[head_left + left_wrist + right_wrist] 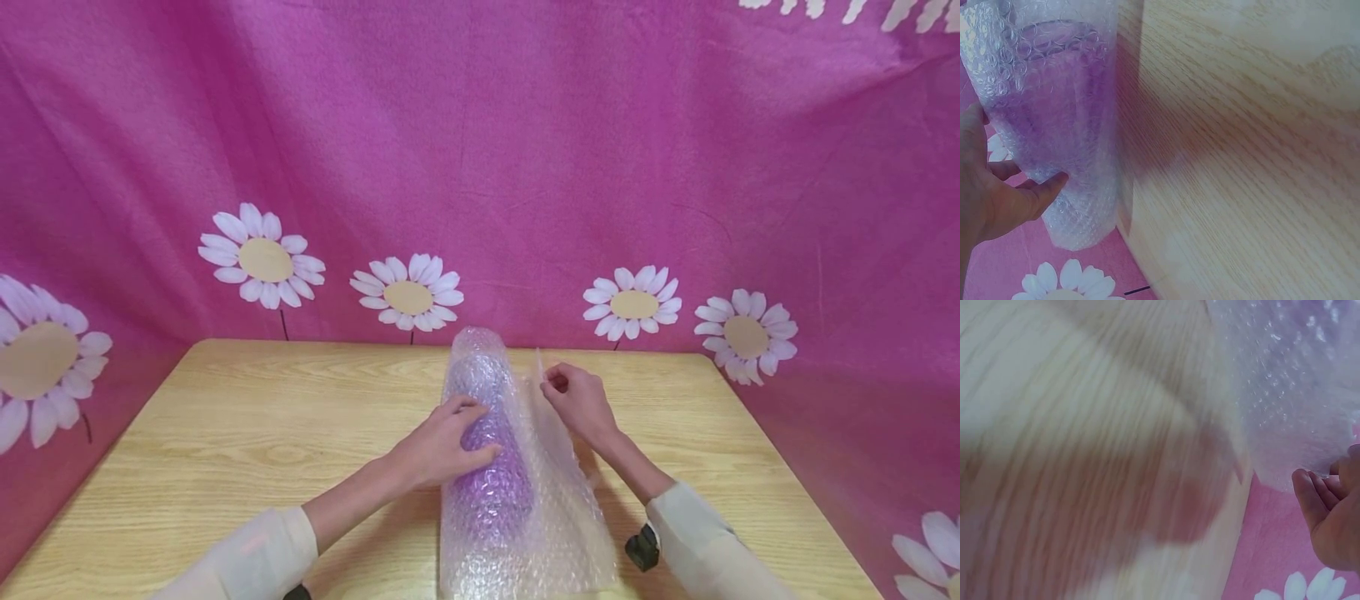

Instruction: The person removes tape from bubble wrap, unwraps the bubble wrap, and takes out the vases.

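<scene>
A purple, roughly cylindrical object (491, 492) lies on the table inside clear bubble wrap (570, 533); its exact kind is blurred by the bubbles. My left hand (450, 442) rests on top of the wrapped object, thumb and fingers spread across it. In the left wrist view, the fingertips of that hand (1004, 194) touch the wrap, and the purple object (1066, 94) shows a round rim through it. To the right, my right hand (581, 404) pinches the far right edge of the bubble wrap, lifting it off the table. The right wrist view shows this hand (1335, 512) at the sheet's edge (1291, 450).
The wooden table (300, 417) extends to both sides of the wrap. A pink cloth (487, 167) printed with white daisies encloses the back and sides. A dark object (642, 547) is at the right sleeve's cuff.
</scene>
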Demonstrator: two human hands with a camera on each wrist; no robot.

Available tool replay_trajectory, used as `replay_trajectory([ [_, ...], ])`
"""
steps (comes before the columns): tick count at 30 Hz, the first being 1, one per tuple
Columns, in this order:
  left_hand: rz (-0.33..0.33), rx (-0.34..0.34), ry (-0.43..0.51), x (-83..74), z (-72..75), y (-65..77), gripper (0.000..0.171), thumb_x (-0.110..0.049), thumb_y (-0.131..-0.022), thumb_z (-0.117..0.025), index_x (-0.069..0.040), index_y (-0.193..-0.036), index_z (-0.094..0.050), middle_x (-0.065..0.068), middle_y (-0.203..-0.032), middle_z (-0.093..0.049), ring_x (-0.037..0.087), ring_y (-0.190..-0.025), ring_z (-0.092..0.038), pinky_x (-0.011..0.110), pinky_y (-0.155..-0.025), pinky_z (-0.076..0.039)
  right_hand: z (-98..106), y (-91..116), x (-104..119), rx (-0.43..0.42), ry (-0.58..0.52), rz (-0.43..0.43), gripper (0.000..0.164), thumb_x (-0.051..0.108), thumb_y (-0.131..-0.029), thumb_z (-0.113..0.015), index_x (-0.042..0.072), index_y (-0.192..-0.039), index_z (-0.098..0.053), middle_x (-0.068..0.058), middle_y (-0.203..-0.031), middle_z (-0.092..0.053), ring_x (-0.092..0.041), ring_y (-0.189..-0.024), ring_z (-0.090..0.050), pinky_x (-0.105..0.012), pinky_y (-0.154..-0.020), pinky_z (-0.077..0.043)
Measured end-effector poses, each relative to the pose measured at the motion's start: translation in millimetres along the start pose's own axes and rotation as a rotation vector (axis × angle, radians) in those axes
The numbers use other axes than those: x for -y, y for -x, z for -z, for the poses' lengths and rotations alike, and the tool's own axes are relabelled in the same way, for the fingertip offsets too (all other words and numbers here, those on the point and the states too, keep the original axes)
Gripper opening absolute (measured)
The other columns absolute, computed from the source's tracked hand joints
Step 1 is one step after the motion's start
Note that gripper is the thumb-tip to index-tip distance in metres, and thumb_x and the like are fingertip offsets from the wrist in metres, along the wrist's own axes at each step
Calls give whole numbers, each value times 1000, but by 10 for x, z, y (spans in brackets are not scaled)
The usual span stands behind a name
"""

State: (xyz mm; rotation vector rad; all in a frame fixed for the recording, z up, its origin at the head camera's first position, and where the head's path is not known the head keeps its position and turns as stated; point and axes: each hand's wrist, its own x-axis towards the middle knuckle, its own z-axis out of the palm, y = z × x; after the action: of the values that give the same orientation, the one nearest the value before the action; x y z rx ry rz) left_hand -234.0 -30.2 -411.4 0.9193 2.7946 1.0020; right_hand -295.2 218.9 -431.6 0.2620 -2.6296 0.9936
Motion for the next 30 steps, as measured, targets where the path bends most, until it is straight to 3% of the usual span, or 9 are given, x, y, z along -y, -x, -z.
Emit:
replay_trajectory([
  [15,-5,-9,-11,5,-19,-4,64,-39,-91,-67,1,-139,-55,17,-139,-49,33,-128,-49,46,-107,-41,90,100,-236,48,82,-65,17,7,-88,-66,-2,-101,-70,-8,-84,-71,-20,-73,-65,-36,-66,-55],
  [30,-5,-7,-6,1,-14,8,65,-39,-91,-66,2,-140,-54,18,-140,-49,34,-129,-48,47,-107,-42,91,204,-425,86,122,-89,24,5,-87,-66,-7,-107,-66,-15,-88,-72,-28,-81,-69,-43,-73,-57],
])
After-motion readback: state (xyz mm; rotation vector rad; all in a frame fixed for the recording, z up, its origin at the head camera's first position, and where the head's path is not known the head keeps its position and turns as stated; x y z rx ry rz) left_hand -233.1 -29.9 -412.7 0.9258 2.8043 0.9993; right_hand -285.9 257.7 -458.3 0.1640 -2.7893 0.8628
